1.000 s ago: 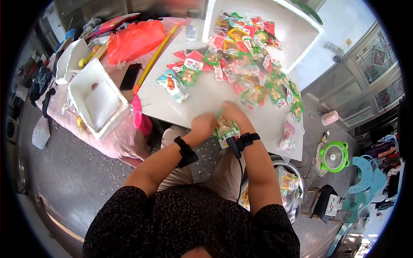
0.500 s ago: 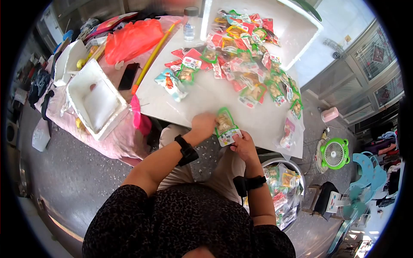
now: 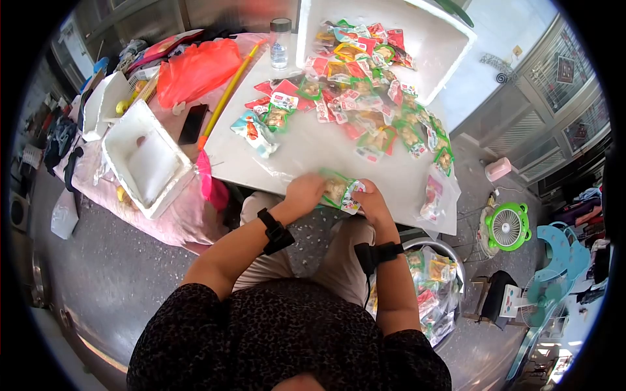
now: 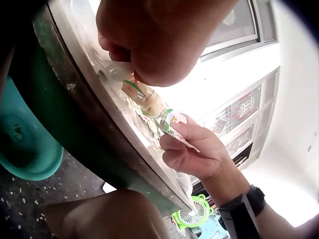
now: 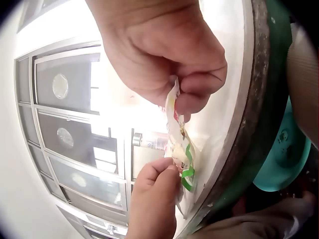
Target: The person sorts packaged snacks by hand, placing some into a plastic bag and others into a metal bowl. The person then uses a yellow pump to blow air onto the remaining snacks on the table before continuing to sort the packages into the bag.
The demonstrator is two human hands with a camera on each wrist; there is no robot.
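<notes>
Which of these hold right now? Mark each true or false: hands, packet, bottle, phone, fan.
1. The right hand pinches one end of the green-edged food packet. True.
2. The left hand is well away from the food packet. False: the left hand grips the packet's other end.
3. The phone lies on the pink cloth, beside the yellow pole. True.
4. The clear bottle lies on its side. False: the clear bottle stands upright.
5. The green fan is on the person's right. True.
</notes>
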